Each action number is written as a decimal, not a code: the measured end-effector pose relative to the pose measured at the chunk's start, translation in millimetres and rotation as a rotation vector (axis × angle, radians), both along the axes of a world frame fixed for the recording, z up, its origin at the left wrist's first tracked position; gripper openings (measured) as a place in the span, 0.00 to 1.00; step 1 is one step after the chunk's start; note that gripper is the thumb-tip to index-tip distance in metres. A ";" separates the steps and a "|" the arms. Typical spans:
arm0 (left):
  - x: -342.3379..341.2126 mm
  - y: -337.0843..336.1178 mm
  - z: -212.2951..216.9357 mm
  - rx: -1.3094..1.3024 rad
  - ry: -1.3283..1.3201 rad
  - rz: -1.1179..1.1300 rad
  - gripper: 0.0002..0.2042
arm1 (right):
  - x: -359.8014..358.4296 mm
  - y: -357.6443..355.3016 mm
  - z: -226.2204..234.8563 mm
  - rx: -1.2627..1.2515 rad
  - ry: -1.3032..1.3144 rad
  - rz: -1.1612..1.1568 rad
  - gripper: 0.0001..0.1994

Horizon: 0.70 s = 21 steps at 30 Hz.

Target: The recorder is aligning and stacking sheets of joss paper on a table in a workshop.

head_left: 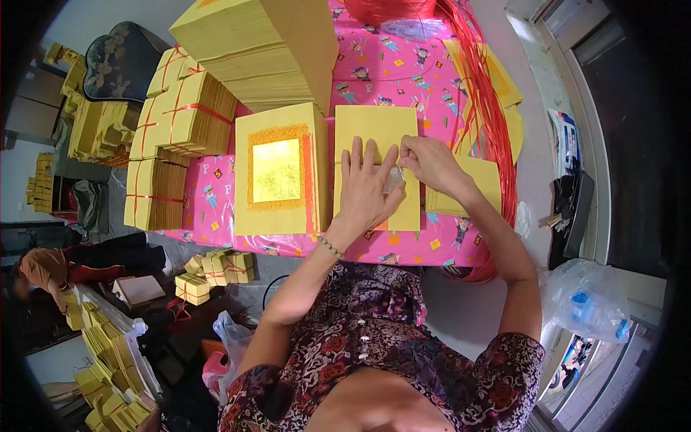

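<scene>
yellow paper (376, 124) pinned under spread left hand (369, 189)
right hand (432, 164) curled at two o'clock, hold unclear; skewing risked by tugging

A paper-goods workshop
Stacked yellow paper (374, 126), red-tied bundles (198, 115), red strands (497, 122) and a worktable (367, 90) show it; another person (52, 265) apparently works too.

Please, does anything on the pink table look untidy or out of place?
Yes, slightly: toward the right edge, red strands trail loosely over yellow sheets lying at uneven angles, unlike the squared gold-topped stack beside the left hand.
</scene>
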State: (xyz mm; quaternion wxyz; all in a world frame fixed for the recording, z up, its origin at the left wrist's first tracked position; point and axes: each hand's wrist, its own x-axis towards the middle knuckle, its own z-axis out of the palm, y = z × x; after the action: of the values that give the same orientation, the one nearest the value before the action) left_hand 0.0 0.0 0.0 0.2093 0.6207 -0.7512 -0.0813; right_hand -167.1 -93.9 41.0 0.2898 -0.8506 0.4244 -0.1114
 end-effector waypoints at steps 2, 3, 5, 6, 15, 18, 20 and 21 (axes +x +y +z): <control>1.5 0.6 3.7 -0.028 0.056 -0.011 0.37 | 0.8 1.1 3.8 0.007 -0.010 -0.013 0.08; -0.3 3.9 1.6 -0.023 0.062 -0.009 0.37 | -1.9 2.6 2.6 0.013 -0.004 -0.010 0.08; -3.0 11.9 -2.4 -0.057 0.049 0.019 0.36 | -6.8 4.4 0.0 -0.004 0.006 0.011 0.08; -2.7 14.9 -1.0 -0.055 0.049 0.018 0.36 | -7.4 4.1 -0.1 -0.002 0.006 0.009 0.08; 0.2 29.3 2.4 -0.083 -0.032 0.091 0.38 | -0.6 2.6 -1.5 0.082 0.089 -0.097 0.16; -0.8 31.2 1.3 -0.091 -0.011 0.098 0.37 | 2.5 6.7 -6.4 -0.080 0.091 -0.091 0.18; 0.4 33.0 -3.0 -0.106 -0.048 0.087 0.36 | 6.0 8.0 -5.2 -0.108 0.133 -0.118 0.18; -0.9 33.2 -1.8 -0.102 -0.048 0.087 0.36 | 5.8 7.8 -6.5 -0.105 0.135 -0.117 0.18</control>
State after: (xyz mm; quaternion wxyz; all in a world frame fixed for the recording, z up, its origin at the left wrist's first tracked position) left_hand -0.9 33.2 -1.8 0.2261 0.6430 -0.7315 -0.0189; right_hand -161.3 -86.1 34.6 0.2088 -0.8438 0.4856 -0.0928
